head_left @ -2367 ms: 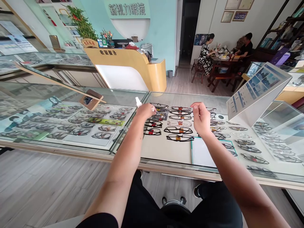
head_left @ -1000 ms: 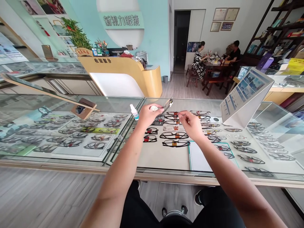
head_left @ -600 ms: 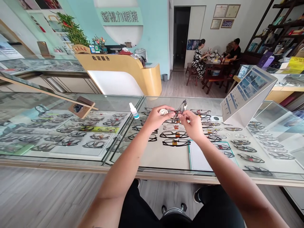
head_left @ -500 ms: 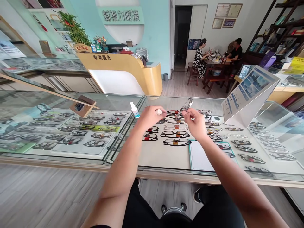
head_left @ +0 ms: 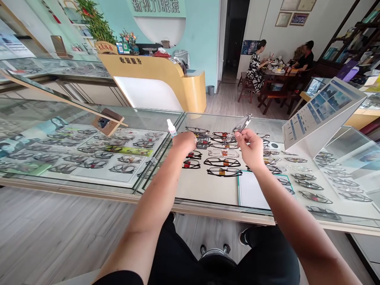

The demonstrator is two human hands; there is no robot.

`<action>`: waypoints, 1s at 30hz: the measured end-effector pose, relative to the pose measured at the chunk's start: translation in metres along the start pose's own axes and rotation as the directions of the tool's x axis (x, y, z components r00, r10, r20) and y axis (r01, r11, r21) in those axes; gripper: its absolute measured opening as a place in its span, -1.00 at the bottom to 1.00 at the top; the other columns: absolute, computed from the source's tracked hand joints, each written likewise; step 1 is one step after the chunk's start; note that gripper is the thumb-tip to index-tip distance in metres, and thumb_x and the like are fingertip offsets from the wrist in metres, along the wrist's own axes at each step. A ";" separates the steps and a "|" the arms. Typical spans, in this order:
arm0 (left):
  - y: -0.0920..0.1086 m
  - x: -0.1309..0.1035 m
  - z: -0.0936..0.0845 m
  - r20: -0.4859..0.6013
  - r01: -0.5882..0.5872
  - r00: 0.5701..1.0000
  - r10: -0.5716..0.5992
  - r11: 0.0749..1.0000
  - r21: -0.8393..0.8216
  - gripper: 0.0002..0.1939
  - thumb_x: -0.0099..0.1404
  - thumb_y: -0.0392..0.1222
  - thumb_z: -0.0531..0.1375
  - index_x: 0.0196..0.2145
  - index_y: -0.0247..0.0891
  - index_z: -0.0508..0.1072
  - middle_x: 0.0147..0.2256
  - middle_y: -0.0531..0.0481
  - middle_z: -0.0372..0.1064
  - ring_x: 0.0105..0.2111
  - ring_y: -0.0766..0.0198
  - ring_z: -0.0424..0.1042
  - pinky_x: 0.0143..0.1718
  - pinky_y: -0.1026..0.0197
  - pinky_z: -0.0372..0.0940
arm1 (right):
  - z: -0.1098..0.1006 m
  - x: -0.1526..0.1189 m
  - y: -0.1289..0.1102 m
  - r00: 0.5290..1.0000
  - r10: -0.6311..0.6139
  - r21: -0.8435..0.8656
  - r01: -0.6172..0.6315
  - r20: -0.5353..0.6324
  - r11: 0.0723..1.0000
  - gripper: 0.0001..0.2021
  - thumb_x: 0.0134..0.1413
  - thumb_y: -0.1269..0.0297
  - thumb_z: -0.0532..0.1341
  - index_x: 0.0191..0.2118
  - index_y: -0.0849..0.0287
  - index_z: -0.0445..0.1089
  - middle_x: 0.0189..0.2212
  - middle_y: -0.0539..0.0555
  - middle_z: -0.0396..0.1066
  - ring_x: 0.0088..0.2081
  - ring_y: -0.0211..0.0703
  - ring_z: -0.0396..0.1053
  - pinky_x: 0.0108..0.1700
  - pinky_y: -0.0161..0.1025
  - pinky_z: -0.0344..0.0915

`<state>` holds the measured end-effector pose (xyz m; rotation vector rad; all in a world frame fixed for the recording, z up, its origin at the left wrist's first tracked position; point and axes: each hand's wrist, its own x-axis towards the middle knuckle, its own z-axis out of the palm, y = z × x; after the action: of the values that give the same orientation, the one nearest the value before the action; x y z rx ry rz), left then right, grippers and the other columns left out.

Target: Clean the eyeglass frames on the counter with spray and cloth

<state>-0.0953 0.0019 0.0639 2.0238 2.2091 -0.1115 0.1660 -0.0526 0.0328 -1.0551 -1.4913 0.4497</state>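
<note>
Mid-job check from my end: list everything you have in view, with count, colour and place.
Held glasses: one, grey, in the right fingers
Spray bottle: one, white, beside the left hand, grip unclear
Other glasses: many, mostly dark, in the glass cases
Bordered sheet: one, white and teal, front middle
Wooden stand: one, brown, left case
Display card: one, white and blue, right
Counter: one, yellow and white, beyond
Plant: one, green, back left
Bin: one, grey, by the counter
Seated people: two, dark clothing, back right
Wall frames: four, brownish, upper right
Small background items: too indistinct to count
Left hand: one, bare, centre
Right hand: one, bare, right of centre
</note>
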 end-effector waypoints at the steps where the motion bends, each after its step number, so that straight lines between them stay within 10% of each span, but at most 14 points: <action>1: 0.001 0.001 0.000 0.004 0.005 1.000 -0.005 1.000 0.006 -0.80 0.28 -0.25 0.39 -0.13 -0.18 0.74 0.07 -0.32 0.72 0.09 -0.21 0.67 0.00 0.05 0.48 | 0.000 0.000 0.000 1.000 -0.001 0.004 0.001 -0.002 1.000 -0.48 0.44 -0.34 0.27 -0.28 0.04 0.44 -0.56 -0.09 0.29 -0.44 -0.15 0.21 -0.28 -0.17 0.21; 30: -0.003 0.007 -0.001 0.011 0.094 0.996 -0.094 0.996 -0.006 -0.70 0.29 -0.34 0.38 -0.04 -0.19 0.75 0.12 -0.39 0.70 0.13 -0.29 0.68 0.06 -0.05 0.52 | 0.000 0.000 -0.006 1.000 -0.012 0.022 0.013 -0.019 1.000 -0.50 0.46 -0.30 0.27 -0.28 0.05 0.45 -0.56 -0.09 0.29 -0.45 -0.16 0.21 -0.29 -0.18 0.20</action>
<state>-0.0992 0.0083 0.0635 1.9114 2.2948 -0.1243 0.1642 -0.0561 0.0373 -1.0293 -1.4725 0.4461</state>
